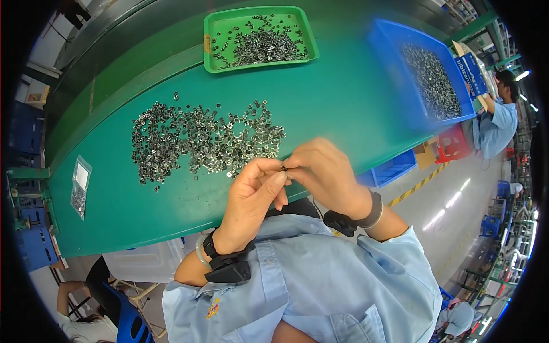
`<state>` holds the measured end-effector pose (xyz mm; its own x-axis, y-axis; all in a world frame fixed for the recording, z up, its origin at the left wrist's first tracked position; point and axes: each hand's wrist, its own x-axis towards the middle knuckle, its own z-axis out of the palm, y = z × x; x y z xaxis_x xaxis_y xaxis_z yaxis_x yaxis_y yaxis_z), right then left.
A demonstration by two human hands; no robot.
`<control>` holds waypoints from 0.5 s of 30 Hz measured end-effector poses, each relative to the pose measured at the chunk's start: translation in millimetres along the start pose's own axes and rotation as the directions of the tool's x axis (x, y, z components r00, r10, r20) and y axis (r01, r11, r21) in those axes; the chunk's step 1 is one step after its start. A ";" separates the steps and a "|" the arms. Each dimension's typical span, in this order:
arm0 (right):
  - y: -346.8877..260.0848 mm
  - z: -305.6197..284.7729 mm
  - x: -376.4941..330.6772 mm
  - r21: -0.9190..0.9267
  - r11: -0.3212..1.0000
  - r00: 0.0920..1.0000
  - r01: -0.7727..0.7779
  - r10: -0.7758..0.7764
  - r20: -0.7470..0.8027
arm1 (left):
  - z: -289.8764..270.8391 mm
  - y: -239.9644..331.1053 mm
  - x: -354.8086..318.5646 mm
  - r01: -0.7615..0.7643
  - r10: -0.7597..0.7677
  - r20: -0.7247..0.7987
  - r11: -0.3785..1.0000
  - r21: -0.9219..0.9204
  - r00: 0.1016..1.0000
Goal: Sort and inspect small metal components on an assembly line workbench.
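My left hand (249, 200) and my right hand (327, 174) meet over the near side of the green table (337, 80). Between their fingertips is a small dark metal part (283, 168), mostly covered by the fingers, so its exact kind cannot be told. Both hands are closed in a pinch on it. Just beyond my left hand, a loose pile of small shiny metal parts (229, 140) spreads across the tabletop. A washer-like round piece (230, 174) lies at the pile's near edge.
At the far side stands a green tray (312, 43) with many similar parts. A blue bin (394, 74) full of small parts sits at the right. A clear zip bag (80, 188) lies at the left. One co-worker (496, 126) is beyond the bin, another person (80, 308) at lower left.
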<state>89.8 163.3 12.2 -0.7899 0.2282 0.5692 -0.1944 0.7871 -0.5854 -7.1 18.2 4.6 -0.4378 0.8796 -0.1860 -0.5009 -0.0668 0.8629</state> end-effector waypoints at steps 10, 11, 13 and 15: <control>-6.5 6.7 -10.3 0.063 0.997 0.998 -0.043 0.046 -0.049 | -1.9 3.6 -1.3 0.097 -0.089 0.046 0.975 -0.198 0.995; -7.1 7.1 -10.9 0.071 0.996 0.997 -0.054 0.057 -0.045 | -2.9 3.4 -1.7 0.098 -0.090 0.049 0.977 -0.191 0.995; -7.3 6.3 -11.9 0.080 0.995 0.997 -0.064 0.068 -0.041 | -4.4 2.7 -2.3 0.101 -0.092 0.056 0.979 -0.180 0.994; -6.8 3.3 -12.4 0.093 0.994 0.998 -0.056 0.058 -0.017 | -5.5 3.0 -3.0 0.103 -0.094 0.061 0.980 -0.171 0.994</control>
<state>99.0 153.2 7.2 -0.7900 0.2826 0.5440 -0.2033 0.7164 -0.6674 -11.4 12.8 5.1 -0.3426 0.9091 -0.2370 -0.6639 -0.0558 0.7458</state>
